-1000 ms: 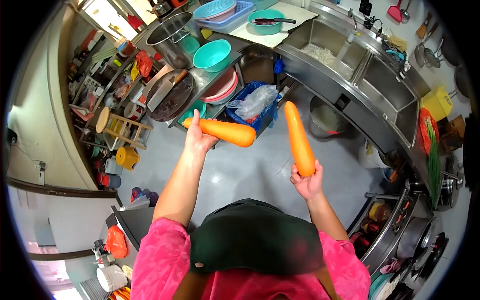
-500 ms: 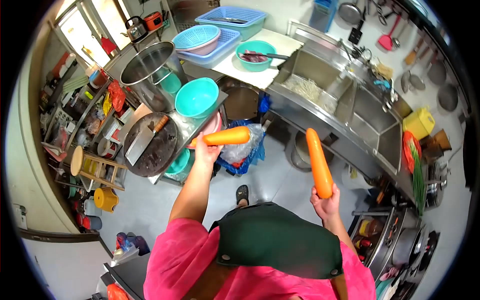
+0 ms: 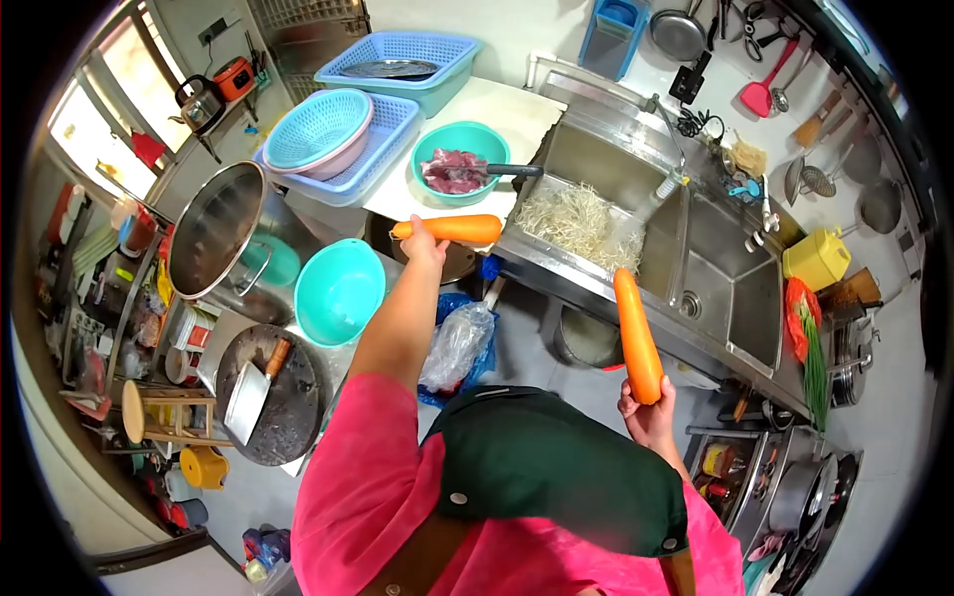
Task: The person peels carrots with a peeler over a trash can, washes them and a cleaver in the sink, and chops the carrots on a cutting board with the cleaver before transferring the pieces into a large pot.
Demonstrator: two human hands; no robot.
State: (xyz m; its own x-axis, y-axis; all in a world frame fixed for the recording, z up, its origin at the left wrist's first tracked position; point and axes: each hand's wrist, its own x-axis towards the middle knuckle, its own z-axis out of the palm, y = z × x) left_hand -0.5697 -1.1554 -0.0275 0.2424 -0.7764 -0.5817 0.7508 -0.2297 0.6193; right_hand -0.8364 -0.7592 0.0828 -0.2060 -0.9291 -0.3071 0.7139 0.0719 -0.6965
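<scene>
My left hand (image 3: 422, 241) is closed round the thick end of a carrot (image 3: 467, 229), which lies level, its other end pointing right near the sink's front edge. My right hand (image 3: 651, 409) grips a second carrot (image 3: 638, 333) by its lower end, and its narrow tip points up in front of the sink. Just beyond the left carrot, a turquoise bowl (image 3: 500, 146) of raw meat stands on the white counter (image 3: 489, 102), with a dark-handled utensil laid across it. Bean sprouts (image 3: 571, 221) lie in the left basin of the steel sink (image 3: 730, 298).
A cleaver (image 3: 248, 399) rests on a round chopping board (image 3: 308, 382) at left, beside an upright turquoise basin (image 3: 340, 291) and a large steel pot (image 3: 214, 223). Blue baskets (image 3: 397, 129) stand at the back. A bucket (image 3: 586, 336) sits on the floor below the sink.
My view has moved nearer to the sink and counter. My left hand has carried its carrot forward to the counter's edge; the right hand still holds its carrot upright.
</scene>
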